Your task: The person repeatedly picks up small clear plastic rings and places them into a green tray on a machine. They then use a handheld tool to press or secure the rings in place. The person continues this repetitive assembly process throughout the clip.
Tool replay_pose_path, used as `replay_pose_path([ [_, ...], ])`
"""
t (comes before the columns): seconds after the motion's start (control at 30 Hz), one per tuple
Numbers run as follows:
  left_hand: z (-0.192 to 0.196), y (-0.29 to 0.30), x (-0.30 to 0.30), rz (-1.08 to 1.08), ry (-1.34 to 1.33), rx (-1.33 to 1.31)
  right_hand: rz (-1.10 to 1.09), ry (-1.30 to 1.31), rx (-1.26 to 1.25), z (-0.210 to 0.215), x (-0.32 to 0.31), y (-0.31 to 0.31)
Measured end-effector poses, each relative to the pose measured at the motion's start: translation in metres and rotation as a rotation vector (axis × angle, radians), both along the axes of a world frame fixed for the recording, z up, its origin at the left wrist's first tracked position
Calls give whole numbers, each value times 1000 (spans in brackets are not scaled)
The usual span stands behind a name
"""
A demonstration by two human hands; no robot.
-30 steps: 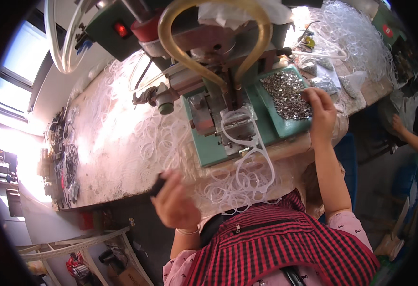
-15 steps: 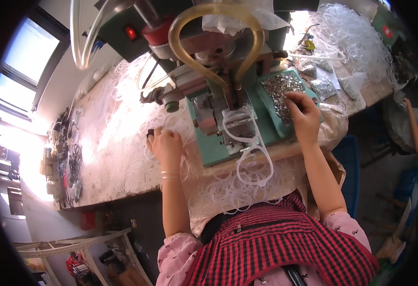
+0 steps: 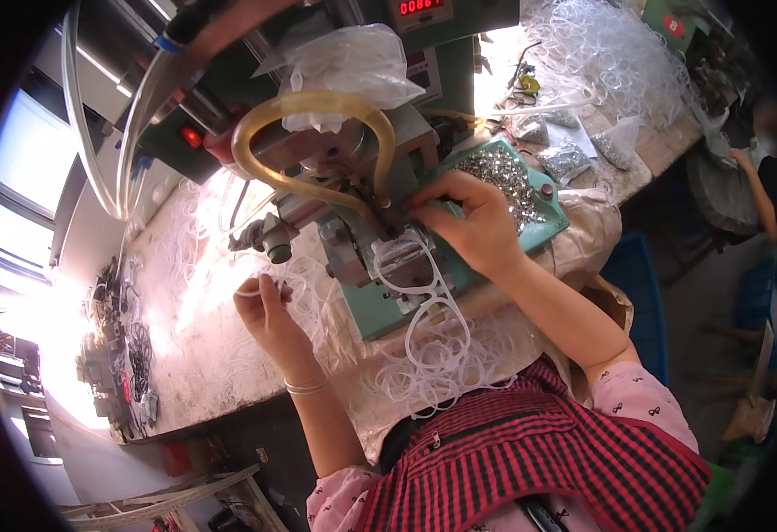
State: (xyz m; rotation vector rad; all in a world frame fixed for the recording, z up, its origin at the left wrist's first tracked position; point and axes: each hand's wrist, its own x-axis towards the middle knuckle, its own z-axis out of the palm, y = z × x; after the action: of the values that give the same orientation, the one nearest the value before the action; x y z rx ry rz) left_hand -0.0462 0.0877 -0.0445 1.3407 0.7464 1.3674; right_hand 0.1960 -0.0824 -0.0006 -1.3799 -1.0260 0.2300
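My right hand (image 3: 472, 222) reaches to the working head of a green bench press (image 3: 348, 253), with its thumb and fingers pinched together. Whatever lies between those fingertips is too small or hidden to make out. My left hand (image 3: 269, 319) is raised over the left side of the bench, its fingers closed on a clear plastic loop (image 3: 248, 292) that shows only in part. From the front of the press hang joined whitish plastic loops (image 3: 437, 332). A curved yellowish tube (image 3: 313, 99) arches above the working head.
Right of the press, a green tray (image 3: 543, 232) bears small shiny metal pieces (image 3: 503, 176). Beyond it lie bags of metal parts (image 3: 566, 160) and a big heap of clear loops (image 3: 610, 58). More loops (image 3: 437, 372) lie before my apron. Another person's arm (image 3: 758, 195) shows far right.
My right hand has moved left from the tray of metal pieces to the press. My left hand has lifted from the loops on the bench. The view has shifted.
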Motion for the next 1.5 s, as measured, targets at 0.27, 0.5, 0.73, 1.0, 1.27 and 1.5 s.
replay_pose_path([
  [0.27,50,-45,19,-146,-209,339,106,327,56,7,-25,4],
  [0.5,109,-58,41,-111,-12,690,76,363,71,31,-55,-14],
  [0.73,68,-85,61,-409,237,1021,-473,-635,-291,-36,37,-40],
  [1.0,68,-80,64,-522,412,1075,-512,-533,-381,-78,62,-44],
  [1.27,36,-118,22,-171,497,1011,-526,-360,-203,-64,58,-41],
  [1.5,82,-20,-47,359,778,918,-398,-12,-130,-56,51,-56],
])
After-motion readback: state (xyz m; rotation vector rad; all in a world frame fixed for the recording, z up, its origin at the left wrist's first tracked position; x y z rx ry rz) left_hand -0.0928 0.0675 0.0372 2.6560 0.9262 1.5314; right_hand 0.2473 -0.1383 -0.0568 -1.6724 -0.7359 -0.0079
